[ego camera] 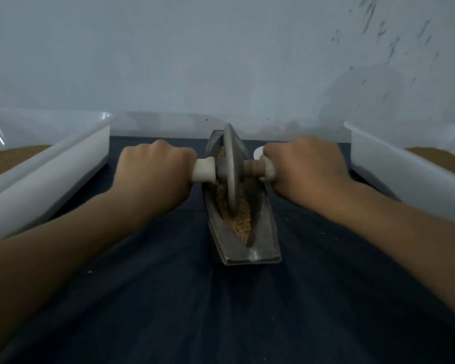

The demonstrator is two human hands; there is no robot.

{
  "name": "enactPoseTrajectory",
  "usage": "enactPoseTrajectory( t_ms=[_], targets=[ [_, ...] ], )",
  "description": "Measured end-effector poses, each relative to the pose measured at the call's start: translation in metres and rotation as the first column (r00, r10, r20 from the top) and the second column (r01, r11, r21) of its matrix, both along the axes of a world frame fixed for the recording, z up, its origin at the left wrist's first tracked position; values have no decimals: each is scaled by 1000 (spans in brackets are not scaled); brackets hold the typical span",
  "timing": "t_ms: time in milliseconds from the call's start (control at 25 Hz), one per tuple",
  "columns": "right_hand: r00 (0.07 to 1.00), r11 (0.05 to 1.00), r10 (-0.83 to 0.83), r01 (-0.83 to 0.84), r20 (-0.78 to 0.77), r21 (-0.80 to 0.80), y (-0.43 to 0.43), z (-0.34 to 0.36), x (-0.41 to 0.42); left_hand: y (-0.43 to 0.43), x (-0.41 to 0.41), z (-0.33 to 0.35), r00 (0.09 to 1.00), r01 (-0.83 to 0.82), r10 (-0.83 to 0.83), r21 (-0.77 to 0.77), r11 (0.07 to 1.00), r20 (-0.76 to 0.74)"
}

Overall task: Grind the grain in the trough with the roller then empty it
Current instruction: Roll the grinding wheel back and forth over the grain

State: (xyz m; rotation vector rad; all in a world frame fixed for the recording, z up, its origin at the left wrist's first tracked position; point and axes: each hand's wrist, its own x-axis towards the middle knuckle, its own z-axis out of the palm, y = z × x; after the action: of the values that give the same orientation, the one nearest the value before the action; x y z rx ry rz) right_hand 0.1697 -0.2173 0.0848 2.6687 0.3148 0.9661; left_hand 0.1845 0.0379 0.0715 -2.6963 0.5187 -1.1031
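Grain, tan and coarse, lies in the long grey boat-shaped metal trough at the centre of the dark blue cloth. We see the grey metal disc roller standing on edge in it. Our left hand clenches its white handle at 9 o'clock, and our right hand clenches the one at 3 o'clock.

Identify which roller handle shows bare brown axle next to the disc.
The right handle, gripped by the right hand; the left handle, in the left hand, butts against the disc.
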Motion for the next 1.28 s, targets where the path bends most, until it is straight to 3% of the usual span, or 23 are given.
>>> enactPoseTrajectory(
  t_ms=[80,160,280,360,440,560,600,760,840,920,960,1160,1200,1280],
  targets=[
    [993,992,60,-70,100,101,-14,-17,-21,4,-10,6,987,103,-109,58,993,118],
    [995,986,25,-40,95,164,-12,-21,-6,-7,5,11,996,16,-24,87,996,83],
    [982,958,-103,140,-156,251,12,0,37,-26,41,25,986,-134,138,48,990,-94],
    [956,935,-102,186,-274,302,13,1,49,-36,48,35,971,-181,191,79,980,-146],
    [978,961,-57,109,-202,255,4,-4,29,-31,28,33,986,-139,149,116,984,-79],
    [988,997,49,-57,144,52,-15,-13,-13,-3,-13,10,1000,-26,25,43,999,19],
    [981,995,83,-90,173,34,-19,-12,-16,3,-17,4,999,4,-5,20,1000,32],
    [999,995,-46,47,-19,86,1,-8,19,-13,11,8,996,-89,89,12,996,-11],
    [976,970,-121,156,-182,188,14,8,39,-28,33,25,981,-139,134,-25,990,-142],
    [961,963,-134,184,-244,196,18,13,48,-31,41,29,965,-185,175,-32,982,-197],
    [965,974,-115,156,-234,166,17,14,39,-26,33,23,973,-169,162,-29,985,-168],
    [982,994,109,-105,154,-32,-9,-3,-10,10,-19,-4,998,58,-60,-65,996,-26],
    [983,996,92,-91,157,-16,-8,-1,-3,8,-13,-4,998,37,-39,-57,998,-41],
    [1000,999,-7,6,22,53,3,0,21,-4,4,0,993,-106,105,-15,994,-45]
  ],
)
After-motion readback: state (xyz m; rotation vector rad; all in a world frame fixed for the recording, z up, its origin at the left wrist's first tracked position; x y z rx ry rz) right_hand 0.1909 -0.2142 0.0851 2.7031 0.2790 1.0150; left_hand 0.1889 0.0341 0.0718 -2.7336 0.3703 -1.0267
